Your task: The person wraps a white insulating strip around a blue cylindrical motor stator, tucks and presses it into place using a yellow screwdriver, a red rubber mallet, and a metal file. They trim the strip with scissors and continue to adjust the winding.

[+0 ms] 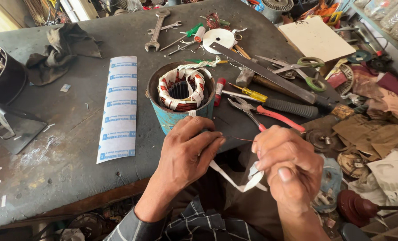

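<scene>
Blue-painted cylindrical motor stator (181, 96) standing upright on the dark grey worktop (65, 147), near its front edge, open end up, copper-red windings inside bound with white tape in a ring around the dark central bore. Just in front of the stator, left hand (187, 151) with fingers curled and pinched on a thin reddish copper wire (239, 139) running across to the right hand (288, 165), which sits to the front-right of the stator, closed in a loose fist around the other end of the wire and a white tape strip (234, 178) looping down between both hands. Left of the stator, a long white strip of insulation paper with blue printed patches (118, 107) lying flat. Right of the stator, red-handled pliers (266, 116), a yellow-handled screwdriver (248, 93) and a long steel ruler (261, 73). Behind the stator, steel spanners (158, 29). Far left of it, a crumpled dark rag (56, 53)
</scene>
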